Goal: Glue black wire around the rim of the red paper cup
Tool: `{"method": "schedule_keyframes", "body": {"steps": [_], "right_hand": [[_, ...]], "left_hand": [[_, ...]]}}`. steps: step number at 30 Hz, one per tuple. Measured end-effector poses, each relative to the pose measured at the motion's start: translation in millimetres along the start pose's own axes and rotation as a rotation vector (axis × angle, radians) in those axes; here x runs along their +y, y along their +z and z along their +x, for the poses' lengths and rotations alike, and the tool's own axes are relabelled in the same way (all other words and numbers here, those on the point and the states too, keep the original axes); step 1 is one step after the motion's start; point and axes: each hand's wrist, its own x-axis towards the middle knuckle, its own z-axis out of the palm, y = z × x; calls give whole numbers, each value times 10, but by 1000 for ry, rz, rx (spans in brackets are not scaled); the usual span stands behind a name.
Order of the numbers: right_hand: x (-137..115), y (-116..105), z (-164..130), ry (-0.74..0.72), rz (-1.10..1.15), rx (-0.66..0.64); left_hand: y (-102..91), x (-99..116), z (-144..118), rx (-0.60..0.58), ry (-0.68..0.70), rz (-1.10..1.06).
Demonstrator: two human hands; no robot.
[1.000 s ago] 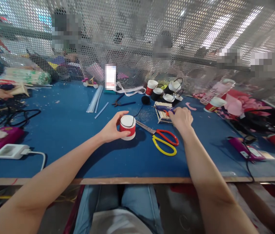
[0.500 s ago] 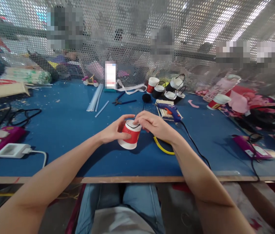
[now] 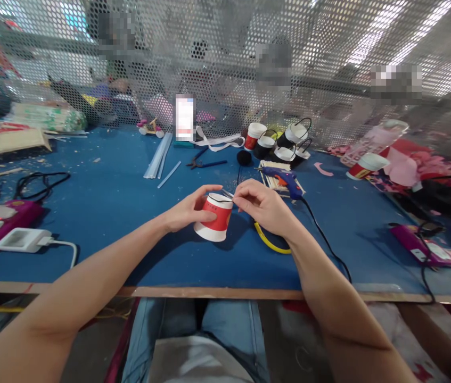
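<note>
A red-and-white paper cup (image 3: pixel 222 217) stands bottom-up just above or on the blue table, tilted slightly. My left hand (image 3: pixel 193 210) grips it from the left, the thumb across its red side. Black cord (image 3: pixel 219 200) lies around the cup's upturned bottom edge. My right hand (image 3: pixel 259 205) is closed in a pinch at the cup's upper right, on the cord as far as I can see; a thin pale sliver shows by its fingertips. Behind the hands sits a black ball of cord (image 3: pixel 244 157), with a strand running toward me.
A glue gun (image 3: pixel 283 180) rests on sticks at the right, near a yellow ring (image 3: pixel 271 242). Pliers (image 3: pixel 207 164), clear glue sticks (image 3: pixel 158 157) and a phone (image 3: pixel 184 119) are behind. Several cups (image 3: pixel 265 146) stand at the back. Power strips (image 3: pixel 423 244) flank both sides.
My right hand has drawn back a little from the cup's bottom to its right edge, fingers pinched. The left hand keeps its hold; the view has shifted slightly.
</note>
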Motion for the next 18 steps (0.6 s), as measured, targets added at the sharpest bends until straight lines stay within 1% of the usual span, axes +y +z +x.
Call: {"method": "schedule_keyframes", "body": {"steps": [3, 6, 13, 18], "right_hand": [[-44, -13, -19, -57, -139, 65], [-85, -16, -35, -79, -210, 79], [-98, 22, -56, -90, -258, 84], [-67, 22, -53, -65, -264, 99]], "left_hand": [[-20, -9, 12, 55, 19, 18], [-31, -16, 23, 89, 30, 38], [-18, -15, 42, 169, 27, 118], [-22, -15, 45, 170, 20, 127]]}}
